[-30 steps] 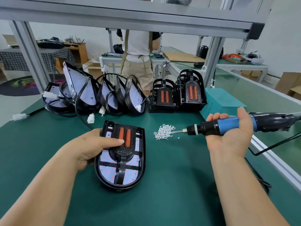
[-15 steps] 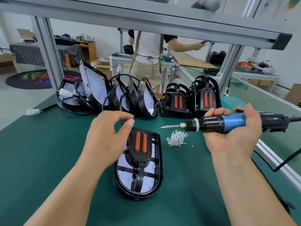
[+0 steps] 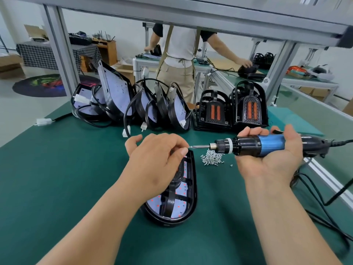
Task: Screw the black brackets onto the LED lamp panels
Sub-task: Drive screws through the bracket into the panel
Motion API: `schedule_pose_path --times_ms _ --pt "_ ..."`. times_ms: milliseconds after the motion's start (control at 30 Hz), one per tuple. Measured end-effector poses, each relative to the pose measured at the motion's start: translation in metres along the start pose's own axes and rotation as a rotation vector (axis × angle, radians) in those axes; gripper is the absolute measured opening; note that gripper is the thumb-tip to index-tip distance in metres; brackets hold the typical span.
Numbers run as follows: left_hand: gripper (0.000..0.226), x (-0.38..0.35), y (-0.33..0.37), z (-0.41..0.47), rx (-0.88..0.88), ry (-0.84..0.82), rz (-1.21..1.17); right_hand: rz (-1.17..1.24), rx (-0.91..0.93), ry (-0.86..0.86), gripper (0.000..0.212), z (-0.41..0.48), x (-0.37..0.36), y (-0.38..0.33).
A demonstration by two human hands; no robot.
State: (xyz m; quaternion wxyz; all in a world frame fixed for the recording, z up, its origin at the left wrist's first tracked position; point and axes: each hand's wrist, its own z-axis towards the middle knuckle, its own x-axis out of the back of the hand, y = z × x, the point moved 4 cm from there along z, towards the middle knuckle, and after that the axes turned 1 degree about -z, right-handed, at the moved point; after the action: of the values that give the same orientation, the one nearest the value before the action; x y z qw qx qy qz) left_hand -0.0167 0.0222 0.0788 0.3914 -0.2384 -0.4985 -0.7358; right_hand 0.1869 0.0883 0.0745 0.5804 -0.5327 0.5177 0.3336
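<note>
One rounded, black-rimmed LED lamp panel (image 3: 181,206) lies flat near the middle of the green bench surface (image 3: 66,169). Its white, red-dotted face is up, and a black plastic bracket (image 3: 170,199) is seated along its length. The bracket's far half is hidden under the left hand (image 3: 156,161), which hovers over it with fingers curled. Its forefinger tip meets the point of the steel bit (image 3: 199,146). Whether a screw is pinched there I cannot tell (none shows at the tip).

The right hand (image 3: 273,163), palm up, wraps the blue and black corded electric screwdriver (image 3: 267,145) and holds it level, with the bit pointing left. Just beneath the chuck, beside the panel's far right corner, lies a small heap of silver screws (image 3: 212,159).

The step in hand looks like loading a screw onto the bit. No fastening of this bracket is visible yet. Next, the driver needs tipping upright over a bracket hole, with the left hand steadying the panel.

Toward the far edge stand stacked spare brackets with orange inserts (image 3: 215,113) and a row of leaning panels with cables (image 3: 116,94). The driver's black cord (image 3: 324,199) trails off by the right edge. Beyond the bench, another person (image 3: 179,60) works at a second table.
</note>
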Motion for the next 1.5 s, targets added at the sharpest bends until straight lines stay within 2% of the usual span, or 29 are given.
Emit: schedule_pose_path --times_ms 467,700,767,833,933,1000,1067,1133,1233,1300,1500 --pt "0.025 0.002 -0.002 0.001 -0.042 0.053 0.041 -0.033 0.01 -0.062 0.019 -0.007 -0.005 0.001" --pt "0.017 0.002 -0.004 0.002 -0.036 0.014 0.03 -0.072 0.05 -0.107 0.019 -0.006 -0.008 0.0" --pt "0.045 0.006 -0.012 0.004 0.018 0.017 0.044 -0.101 0.057 -0.109 0.021 -0.004 -0.012 -0.003" --pt "0.064 0.011 -0.027 0.007 0.145 0.033 0.039 -0.136 0.08 -0.107 0.03 0.002 -0.017 -0.006" --pt "0.087 0.005 -0.047 0.005 0.4 -0.043 -0.246 -0.244 0.12 -0.131 0.015 0.011 -0.023 -0.005" --pt "0.103 -0.006 -0.052 0.002 0.532 -0.113 -0.438 -0.337 0.149 -0.139 0.031 0.018 -0.023 -0.001" --pt "0.112 -0.016 -0.056 0.0 0.608 -0.203 -0.525 -0.412 0.183 -0.154 0.031 0.021 -0.025 0.006" --pt "0.108 -0.021 -0.059 0.0 0.649 -0.26 -0.606 -0.44 0.187 -0.173 0.029 0.023 -0.026 0.015" --pt "0.078 -0.024 -0.061 0.0 0.633 -0.287 -0.675 -0.45 0.191 -0.205 0.023 0.025 -0.026 0.023" --pt "0.068 -0.024 -0.059 0.001 0.614 -0.288 -0.696 -0.455 0.202 -0.226 0.017 0.025 -0.025 0.026" --pt "0.073 -0.024 -0.06 0.002 0.579 -0.277 -0.706 -0.451 0.205 -0.241 0.017 0.026 -0.024 0.029"
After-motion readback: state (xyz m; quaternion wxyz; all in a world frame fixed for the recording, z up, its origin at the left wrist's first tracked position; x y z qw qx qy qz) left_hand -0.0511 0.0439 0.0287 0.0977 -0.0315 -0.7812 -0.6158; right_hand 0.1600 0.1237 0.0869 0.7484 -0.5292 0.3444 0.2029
